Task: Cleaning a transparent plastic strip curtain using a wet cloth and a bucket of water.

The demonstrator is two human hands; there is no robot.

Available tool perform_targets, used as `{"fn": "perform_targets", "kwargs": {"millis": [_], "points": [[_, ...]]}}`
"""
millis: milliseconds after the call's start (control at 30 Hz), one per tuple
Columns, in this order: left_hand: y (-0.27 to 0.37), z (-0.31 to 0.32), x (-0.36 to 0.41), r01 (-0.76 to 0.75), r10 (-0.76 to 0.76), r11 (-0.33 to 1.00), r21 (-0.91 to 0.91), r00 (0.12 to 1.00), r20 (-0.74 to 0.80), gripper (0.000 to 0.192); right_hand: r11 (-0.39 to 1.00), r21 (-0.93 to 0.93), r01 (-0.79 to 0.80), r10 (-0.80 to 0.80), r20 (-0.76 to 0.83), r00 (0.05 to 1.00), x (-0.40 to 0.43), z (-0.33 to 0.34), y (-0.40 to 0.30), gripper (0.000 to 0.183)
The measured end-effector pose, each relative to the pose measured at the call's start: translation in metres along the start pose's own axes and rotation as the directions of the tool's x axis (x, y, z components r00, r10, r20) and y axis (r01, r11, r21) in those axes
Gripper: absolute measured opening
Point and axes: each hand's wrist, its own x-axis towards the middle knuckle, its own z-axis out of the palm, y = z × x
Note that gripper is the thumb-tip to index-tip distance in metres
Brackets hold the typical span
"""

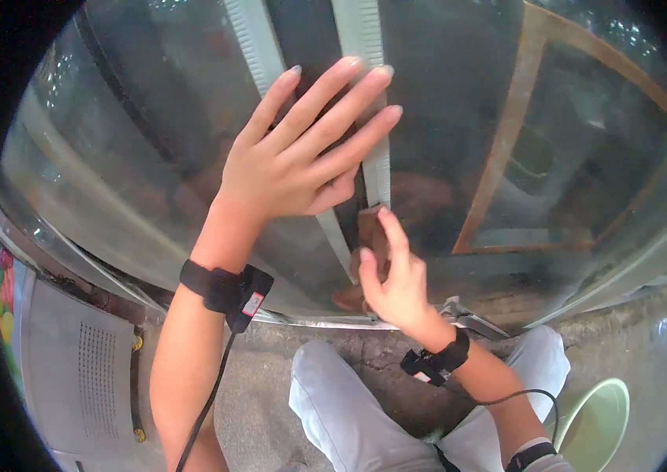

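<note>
My left hand [289, 150] is spread flat, fingers apart, over the dark strip [304, 35] between two glass door panels. It holds nothing and appears to rest against the door. Pale ribbed seals [363, 29] run along both sides of that strip. Below it, my right hand [398, 283] pinches a small brown piece [372, 236], perhaps a folded cloth, against the lower part of the strip. Its index fingertip reaches the top edge of the piece. Whether the brown patch just beneath is part of it or a reflection, I cannot tell.
Reflective glass [428, 118] curves across the view, showing an orange-brown frame [501, 135]. A pale green bucket [596, 425] stands at lower right. At lower left is a grey perforated metal cabinet [56, 360] with yellow casters. My knees [327, 377] are close to the door's bottom edge.
</note>
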Motion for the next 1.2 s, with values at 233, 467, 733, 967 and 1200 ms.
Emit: {"fn": "perform_targets", "kwargs": {"millis": [233,467,733,967,1200], "points": [[-0.001,-0.001,-0.007,-0.043,0.042,0.999,0.004,0.998,0.045,0.045,0.858,0.449,-0.251,0.219,0.122,0.968,-0.03,0.025,-0.003,0.063],[0.001,0.008,-0.004,-0.032,0.03,0.998,0.052,0.998,0.046,0.046,0.751,0.638,-0.167,0.335,-0.151,0.93,-0.017,0.049,-0.017,0.057],[0.002,0.015,-0.001,-0.082,0.083,0.994,0.07,0.996,-0.017,0.048,0.854,0.398,-0.335,0.479,-0.349,0.806,-0.065,0.065,0.018,0.042],[-0.002,0.011,-0.003,-0.131,0.13,0.989,0.065,0.991,0.008,0.05,0.862,0.361,-0.355,0.489,-0.407,0.772,-0.089,0.051,0.055,0.026],[-0.004,0.013,-0.008,-0.095,0.098,0.993,0.073,0.995,-0.038,0.047,0.989,0.128,0.068,0.006,-0.503,0.864,0.002,-0.018,0.033,0.023]]}}
